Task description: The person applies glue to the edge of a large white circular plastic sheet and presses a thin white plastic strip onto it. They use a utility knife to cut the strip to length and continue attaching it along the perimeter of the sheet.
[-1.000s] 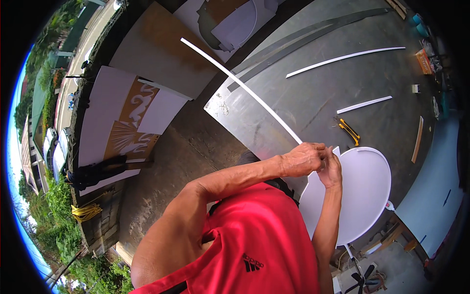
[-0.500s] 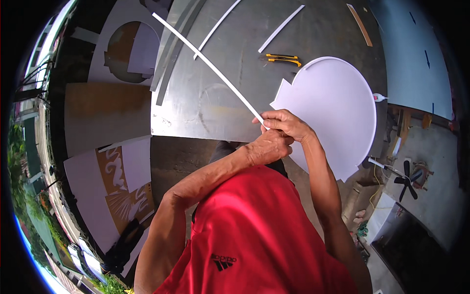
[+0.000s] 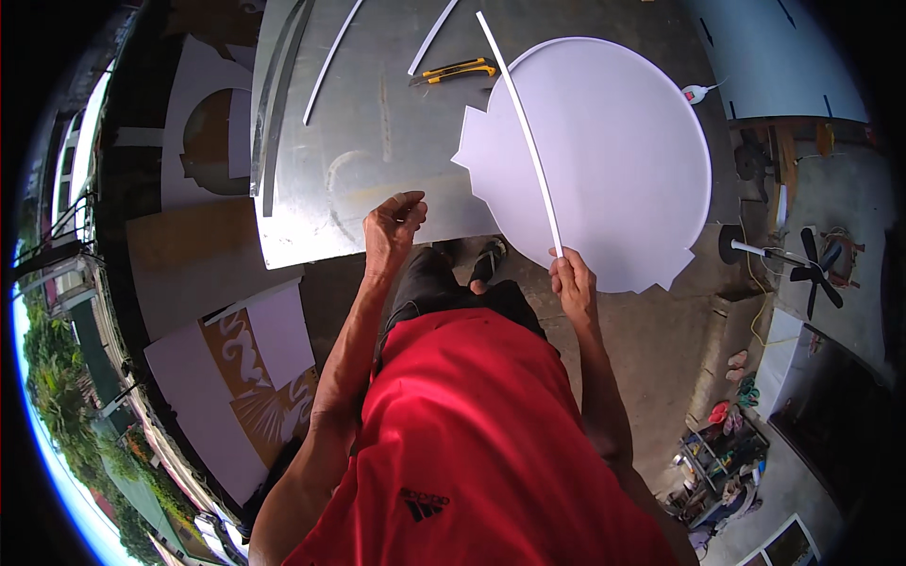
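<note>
My right hand (image 3: 574, 280) grips the lower end of a long, thin white strip (image 3: 527, 134). The strip reaches away from me, slightly bowed, across a large rounded white panel (image 3: 613, 170) with notched corners. This panel lies on the grey metal-topped table (image 3: 377, 141) and overhangs its near edge. Over that edge, further left, my left hand (image 3: 394, 231) is raised with curled fingers; whatever is in them, if anything, is hidden. Beyond both hands, a yellow-and-black box cutter (image 3: 458, 71) rests left of the panel's far side.
Two more white strips (image 3: 332, 61) (image 3: 434, 36) and dark flat bars (image 3: 283, 104) lie on the table. A small white bottle (image 3: 696, 93) is beside the panel. White and brown sheets (image 3: 193, 255) stand at left. A black-bladed fan (image 3: 816, 271) is at right, above a cluttered rack (image 3: 722, 462).
My hands have parted: the left moved away to the left, leaving the right holding the strip. The strip has swung from leaning left to lying across the panel. The view has shifted.
</note>
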Motion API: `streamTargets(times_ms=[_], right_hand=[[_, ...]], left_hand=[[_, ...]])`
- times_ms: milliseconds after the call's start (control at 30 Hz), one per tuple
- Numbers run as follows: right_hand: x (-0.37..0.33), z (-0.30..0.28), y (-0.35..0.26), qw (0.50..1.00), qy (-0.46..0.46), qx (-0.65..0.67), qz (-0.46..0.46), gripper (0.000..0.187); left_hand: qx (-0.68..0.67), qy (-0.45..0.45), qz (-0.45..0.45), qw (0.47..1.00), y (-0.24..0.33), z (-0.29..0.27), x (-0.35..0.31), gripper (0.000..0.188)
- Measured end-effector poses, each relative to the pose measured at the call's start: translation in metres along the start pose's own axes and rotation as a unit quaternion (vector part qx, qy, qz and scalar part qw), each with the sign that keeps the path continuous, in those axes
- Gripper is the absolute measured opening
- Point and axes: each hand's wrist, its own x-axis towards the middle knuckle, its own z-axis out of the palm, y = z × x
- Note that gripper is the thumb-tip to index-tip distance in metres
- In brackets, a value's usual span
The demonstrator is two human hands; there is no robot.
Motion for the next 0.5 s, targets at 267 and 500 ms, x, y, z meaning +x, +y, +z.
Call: streamTargets(times_ms=[267, 500], right_hand=[[-0.061, -0.016, 0.062, 0.992, 0.060, -0.114, 0.012, 0.023], [-0.074, 0.015, 0.068, 0.989, 0.073, -0.113, 0.066, 0.025]], left_hand=[[0.160, 0.000, 0.099, 0.982, -0.014, 0.057, 0.086, 0.051], [0.490, 0.038, 0.159, 0.856, 0.022, 0.095, 0.116, 0.057]])
